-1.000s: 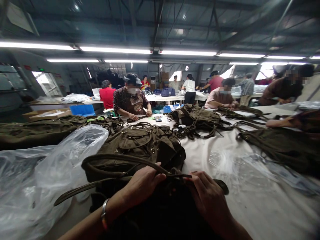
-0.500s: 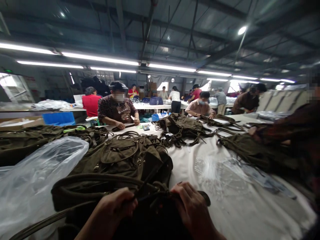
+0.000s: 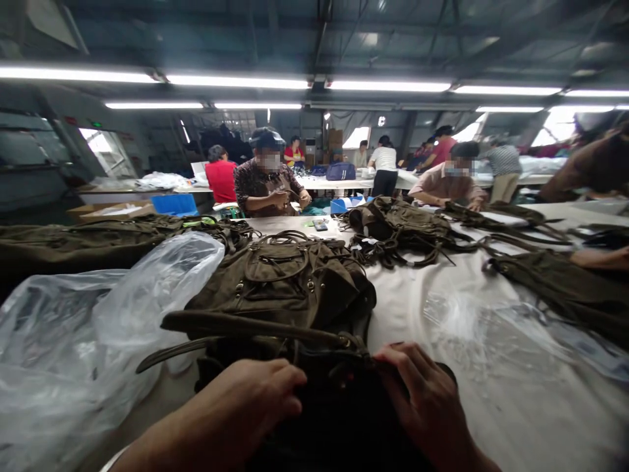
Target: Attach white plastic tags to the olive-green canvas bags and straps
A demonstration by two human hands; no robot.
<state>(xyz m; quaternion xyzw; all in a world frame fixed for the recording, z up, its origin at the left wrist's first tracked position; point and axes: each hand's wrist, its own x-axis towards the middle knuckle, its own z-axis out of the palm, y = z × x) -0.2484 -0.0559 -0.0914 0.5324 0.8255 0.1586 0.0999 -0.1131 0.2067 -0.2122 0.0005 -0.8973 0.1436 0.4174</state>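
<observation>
A dark bag (image 3: 334, 406) lies closest to me, its lower part lost in shadow. Its olive strap (image 3: 246, 325) stretches leftward above my hands. My left hand (image 3: 268, 393) is over the bag's left side, fingers bent together; what they hold, if anything, is hidden. My right hand (image 3: 417, 387) pinches the bag's upper edge on the right. Just beyond lies an olive backpack (image 3: 280, 282) with a front pocket and metal buckles.
Clear plastic bags (image 3: 118, 321) cover the left side. A bundle of thin clear strips (image 3: 457, 321) lies on the white table (image 3: 531, 413). More olive bags (image 3: 403, 223) are farther back. Across the table, a masked person (image 3: 268, 177) handles something small.
The view has turned left, so things appear farther right. My left hand has come off the dark strap it pulled, and the olive strap now lies flatter. My right hand stays at the bag's edge.
</observation>
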